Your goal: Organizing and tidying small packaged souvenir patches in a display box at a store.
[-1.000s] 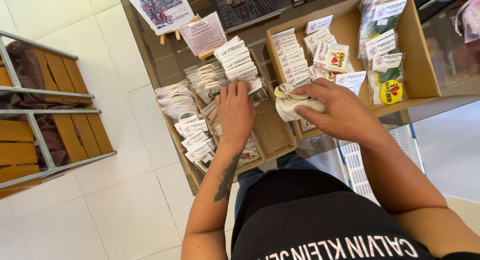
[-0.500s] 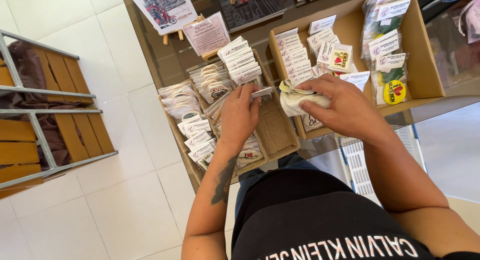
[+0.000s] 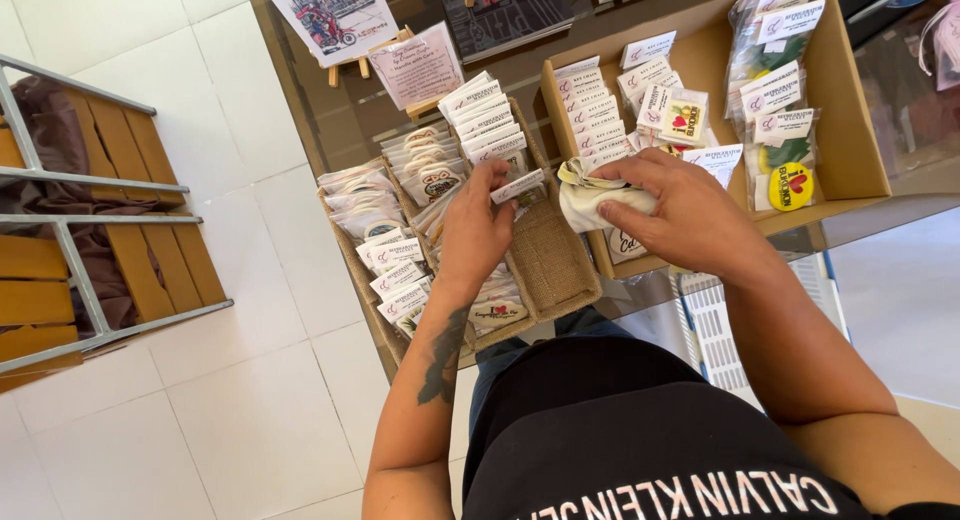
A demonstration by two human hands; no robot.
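1. Floor (image 3: 200, 420): large square white tiles with thin grout lines, evenly lit by soft daylight.
2. Glass-topped display counter (image 3: 330, 130): dark, reflective, set diagonally across the upper frame, above and right of the floor.
3. Wooden slatted bench (image 3: 130, 180): left of the counter, metal-framed in grey, with a dark brown cloth (image 3: 60, 150) draped over it.
4. White slatted crate (image 3: 715, 330): below the counter's right end.
5. Small wooden easel (image 3: 345, 65): standing on the counter's far left part.
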